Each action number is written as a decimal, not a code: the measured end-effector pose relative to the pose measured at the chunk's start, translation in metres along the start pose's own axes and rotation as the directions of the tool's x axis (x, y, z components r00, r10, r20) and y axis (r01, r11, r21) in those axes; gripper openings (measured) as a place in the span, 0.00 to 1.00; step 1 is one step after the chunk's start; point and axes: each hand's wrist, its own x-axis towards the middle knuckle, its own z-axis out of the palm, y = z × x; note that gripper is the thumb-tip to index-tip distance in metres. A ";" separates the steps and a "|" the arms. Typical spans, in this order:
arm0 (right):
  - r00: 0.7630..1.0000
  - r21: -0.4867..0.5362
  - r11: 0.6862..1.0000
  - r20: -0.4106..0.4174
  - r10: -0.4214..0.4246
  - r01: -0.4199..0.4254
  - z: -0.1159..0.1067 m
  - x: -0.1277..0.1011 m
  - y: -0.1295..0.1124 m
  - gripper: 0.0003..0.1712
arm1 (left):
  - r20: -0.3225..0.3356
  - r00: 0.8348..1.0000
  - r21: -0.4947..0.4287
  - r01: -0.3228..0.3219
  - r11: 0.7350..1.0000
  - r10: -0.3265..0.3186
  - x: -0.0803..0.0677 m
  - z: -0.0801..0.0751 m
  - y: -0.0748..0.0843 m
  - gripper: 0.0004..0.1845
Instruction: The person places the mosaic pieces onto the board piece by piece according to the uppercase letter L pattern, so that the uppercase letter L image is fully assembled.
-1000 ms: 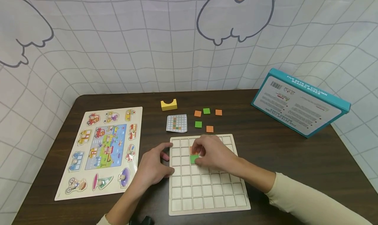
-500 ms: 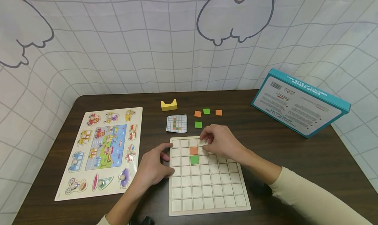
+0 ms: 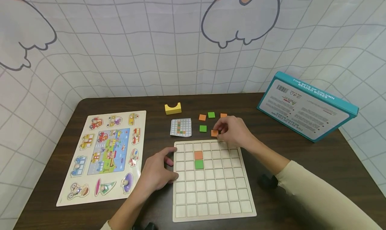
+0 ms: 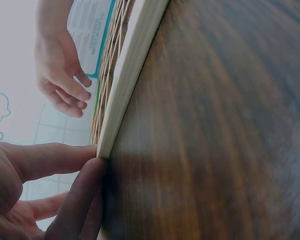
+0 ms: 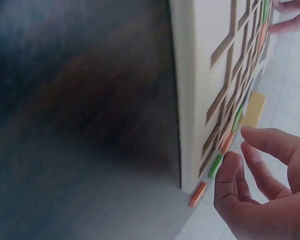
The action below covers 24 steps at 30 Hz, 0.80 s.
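A pale wooden grid board [image 3: 212,203], square and cut into shallow square cells, is laid flat on the dark wood-grain desk [image 3: 316,149]. Two flat square tiles are seated in its cells, one orange [image 3: 198,155] and one green [image 3: 198,164] directly below it. Five more small tiles are spread on the desk beyond the board's far edge: three orange and two green, all thin, matte and square. One of these, an orange tile [image 3: 214,133] just beyond the board's far edge, is met by the fingertips of the right hand [image 3: 233,132], whose fingers are curled down toward it; whether it is actually pinched cannot be told. The board's left edge is touched by the left hand [image 3: 156,172], its thumb and fingers laid loosely against the rim without closing round it. A small paper pattern card [image 3: 181,127] printed with a coloured grid is seen near the loose tiles, and a yellow block [image 3: 173,108] with a curved notch behind it. A flat picture puzzle [image 3: 105,154] with small pegs is placed to the left, and a teal cardboard box [image 3: 306,106] is propped at the right.
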 end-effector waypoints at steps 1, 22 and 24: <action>1.000 0.007 1.000 0.003 0.001 -0.001 0.000 0.002 0.001 0.11 | 0.000 1.000 -0.001 -0.001 1.000 0.001 0.000 0.000 0.000 0.42; 0.999 0.026 0.999 0.037 0.019 -0.020 0.007 0.018 0.008 0.14 | 0.002 1.000 -0.026 -0.002 1.000 0.002 -0.001 0.000 0.000 0.42; 0.999 0.029 0.999 0.041 0.018 -0.019 0.007 0.018 0.007 0.16 | 0.002 1.000 -0.026 -0.005 1.000 0.005 -0.001 0.000 -0.001 0.42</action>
